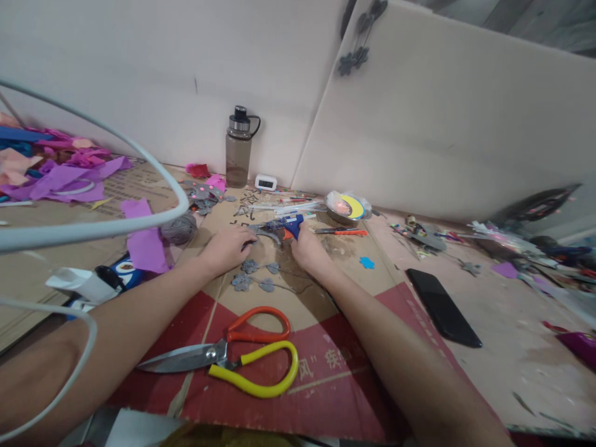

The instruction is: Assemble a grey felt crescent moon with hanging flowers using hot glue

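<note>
My right hand (308, 249) is closed around the handle of a blue glue gun (294, 223), its nozzle pointing left. My left hand (231, 244) has its fingers curled at the near end of a grey curved piece (266, 233), which lies just under the gun's nozzle. Whether a smaller thing sits in those fingers is hidden. Closer to me, grey flower and leaf shapes (242, 282) on thin stems lie on the cardboard (298, 310). Large scissors (212, 354) with one red and one yellow handle rest across the front, partly opened.
At the back stand a bottle (238, 152), a small white clock (266, 182) and a bowl (348, 207). Right of the cardboard lies a black phone (442, 307). A grey yarn ball (179, 229) and purple scraps (145, 239) are left. A white cable (116, 226) crosses the view.
</note>
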The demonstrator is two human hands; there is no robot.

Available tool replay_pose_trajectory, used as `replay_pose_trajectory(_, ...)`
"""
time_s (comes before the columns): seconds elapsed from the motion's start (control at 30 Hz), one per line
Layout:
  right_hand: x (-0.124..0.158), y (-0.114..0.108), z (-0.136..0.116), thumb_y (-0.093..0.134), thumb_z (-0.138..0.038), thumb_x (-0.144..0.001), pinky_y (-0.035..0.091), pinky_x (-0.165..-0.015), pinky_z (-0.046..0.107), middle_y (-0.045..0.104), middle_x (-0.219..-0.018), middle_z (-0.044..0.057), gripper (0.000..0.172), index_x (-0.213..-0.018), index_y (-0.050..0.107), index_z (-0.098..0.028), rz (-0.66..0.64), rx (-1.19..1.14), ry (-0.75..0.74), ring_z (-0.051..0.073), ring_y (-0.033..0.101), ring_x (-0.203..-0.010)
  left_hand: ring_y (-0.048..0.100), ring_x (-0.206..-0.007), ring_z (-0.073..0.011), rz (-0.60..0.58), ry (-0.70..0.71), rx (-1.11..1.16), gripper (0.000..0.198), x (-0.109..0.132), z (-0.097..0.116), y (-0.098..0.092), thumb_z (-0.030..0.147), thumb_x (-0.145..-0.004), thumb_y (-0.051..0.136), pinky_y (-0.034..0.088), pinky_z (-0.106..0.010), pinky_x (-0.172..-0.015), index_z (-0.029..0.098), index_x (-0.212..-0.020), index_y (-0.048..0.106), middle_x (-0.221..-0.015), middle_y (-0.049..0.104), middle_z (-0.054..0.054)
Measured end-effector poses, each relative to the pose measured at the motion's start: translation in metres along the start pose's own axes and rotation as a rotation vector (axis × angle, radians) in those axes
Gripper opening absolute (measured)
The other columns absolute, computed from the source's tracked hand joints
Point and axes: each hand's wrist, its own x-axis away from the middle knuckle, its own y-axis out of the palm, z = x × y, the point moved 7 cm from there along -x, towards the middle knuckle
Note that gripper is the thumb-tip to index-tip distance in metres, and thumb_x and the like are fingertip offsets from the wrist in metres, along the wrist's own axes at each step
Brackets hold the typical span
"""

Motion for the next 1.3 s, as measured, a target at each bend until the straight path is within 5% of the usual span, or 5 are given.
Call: replay_pose_trajectory(1.3, -0.004, 0.001, 0.003, 0.038, -0.013, -0.082, 0.049, -0.079, 0.038, 0.065, -0.099, 0.018, 0.030, -0.111, 0.042, -0.013, -0.028, 0.009, 0.001, 0.027, 0.064, -0.090, 0.061, -0.104, -0.0218, -0.006, 0.000, -0.010, 0.032, 0.000, 0.003, -0.003, 0.018, -0.080, 0.046, 0.045, -0.039, -0.097, 0.018, -0.102, 0.069, -0.109, 0.070, -0.006)
